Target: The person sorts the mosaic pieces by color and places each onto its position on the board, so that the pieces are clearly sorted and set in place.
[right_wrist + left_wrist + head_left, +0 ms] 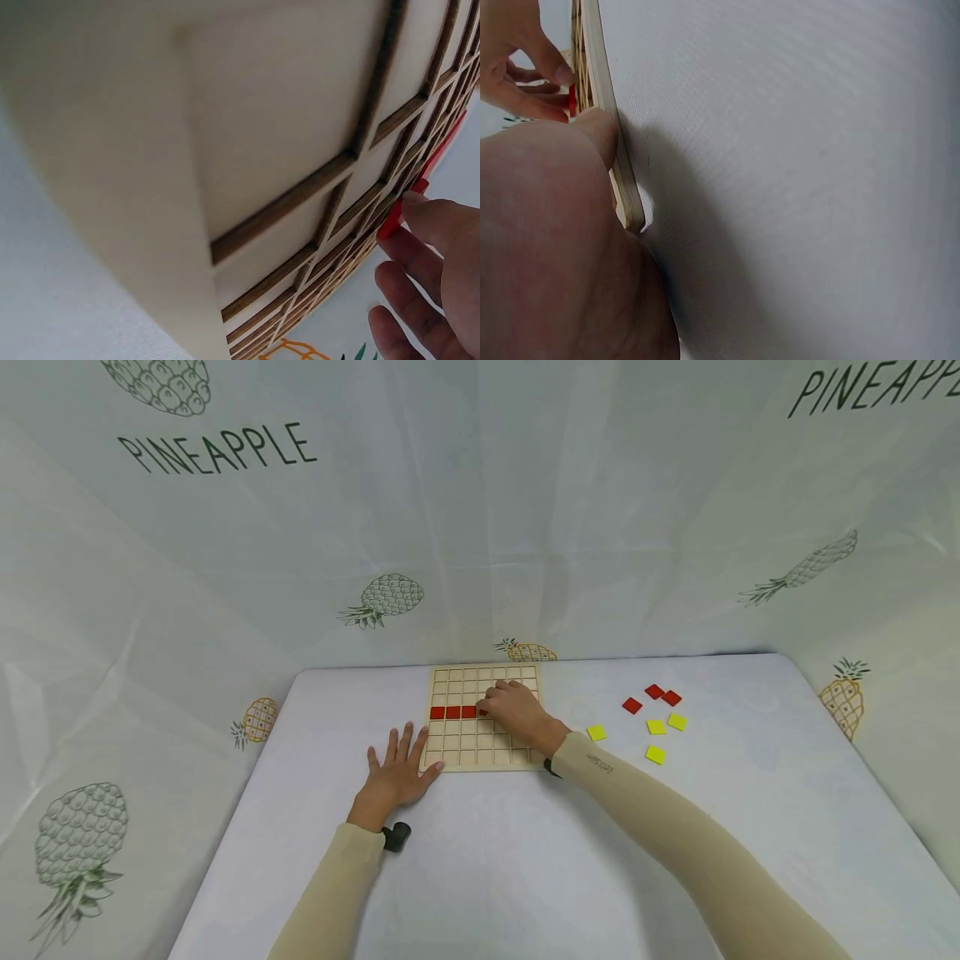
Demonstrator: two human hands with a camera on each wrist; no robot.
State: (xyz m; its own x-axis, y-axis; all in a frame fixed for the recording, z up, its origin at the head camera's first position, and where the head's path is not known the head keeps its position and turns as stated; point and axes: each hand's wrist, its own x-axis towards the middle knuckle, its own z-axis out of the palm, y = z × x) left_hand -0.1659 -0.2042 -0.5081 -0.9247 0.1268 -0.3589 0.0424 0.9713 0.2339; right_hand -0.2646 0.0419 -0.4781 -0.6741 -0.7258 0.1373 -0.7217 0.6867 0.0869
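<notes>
Three red tiles point(453, 712) sit rowed on the board point(468, 757); the right hand point(516, 710) pinches a fourth tile point(391, 219) beside them. The left hand point(396, 779) lies spread at the board's edge; seven loose tiles point(656, 727) lie unplaced.

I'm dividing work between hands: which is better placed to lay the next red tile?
Probably the right hand: it pinches a red tile at the board, and loose tiles lie on its side. The left hand rests spread, pinching nothing.
</notes>
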